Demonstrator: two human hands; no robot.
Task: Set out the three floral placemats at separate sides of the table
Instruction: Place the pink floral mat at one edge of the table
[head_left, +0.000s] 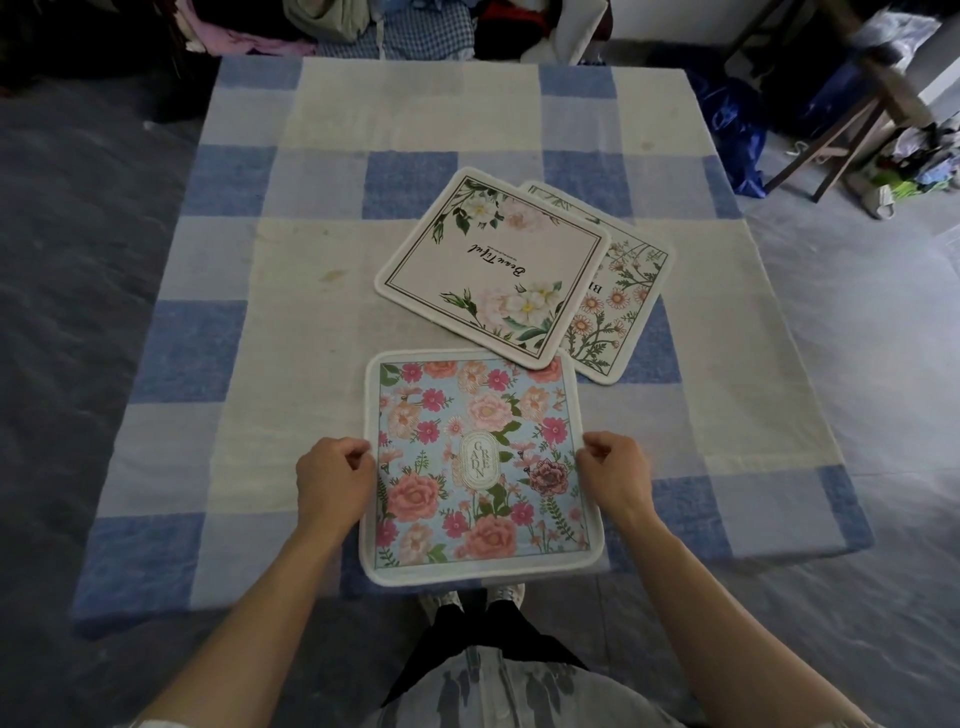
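Observation:
A blue placemat with pink and orange flowers (478, 467) lies at the near edge of the table (260, 364), which is covered by a blue and cream checked cloth. My left hand (332, 480) pinches its left edge and my right hand (618, 475) pinches its right edge. In the middle of the table a white placemat with white roses and script lettering (493, 265) lies tilted, its near corner overlapping the blue mat's far right corner. Under it, to the right, a cream daisy placemat (623, 306) shows only partly.
Piles of clothes (363, 26) sit beyond the table's far edge. A wooden stool (841, 135) and blue plastic bags (737, 135) stand on the floor at the far right. Grey floor surrounds the table on the left and right.

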